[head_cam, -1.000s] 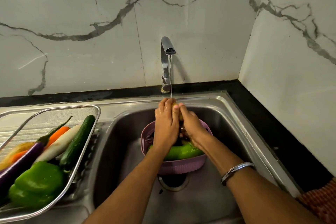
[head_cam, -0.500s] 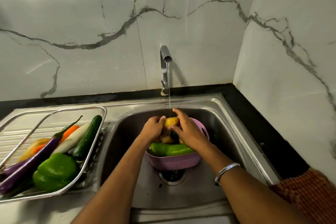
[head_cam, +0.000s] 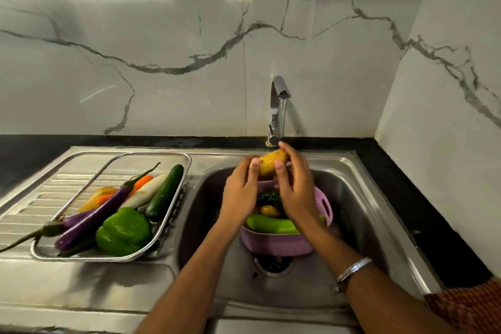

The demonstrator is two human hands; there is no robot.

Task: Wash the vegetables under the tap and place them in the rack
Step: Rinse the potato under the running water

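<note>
Head view, centre of the frame: a person is holding a yellow-brown oblong potato (head_cam: 272,161) between both hands, just under the thin stream falling from the chrome curved tap (head_cam: 279,106) and above the pink perforated plastic colander (head_cam: 282,243) that is sitting in the stainless steel sink basin (head_cam: 352,198). The left hand (head_cam: 240,190) is gripping the potato's lower left end with curled fingers and thumb, while the right hand (head_cam: 295,187) is curling over its upper right end, so both hands are clamped on it. Inside the colander a long pale-green gourd-like vegetable (head_cam: 271,225) is lying across the near side, with a small yellow item and dark leafy greens behind it, partly hidden by the wrists. At the left of the frame, the rectangular steel wire rack (head_cam: 173,222) is resting on the ribbed draining board and is carrying a green bell pepper (head_cam: 123,232), a dark green cucumber (head_cam: 165,192), a white radish (head_cam: 143,194), purple aubergines (head_cam: 95,218) and orange carrots (head_cam: 142,182). By judgement, the potato is going to feel firm, fairly dense and slick while wet, not fragile; holding it around its middle or at both ends, as here, is suiting it best, since a loose pinch risks letting it slip into the basin.
</note>
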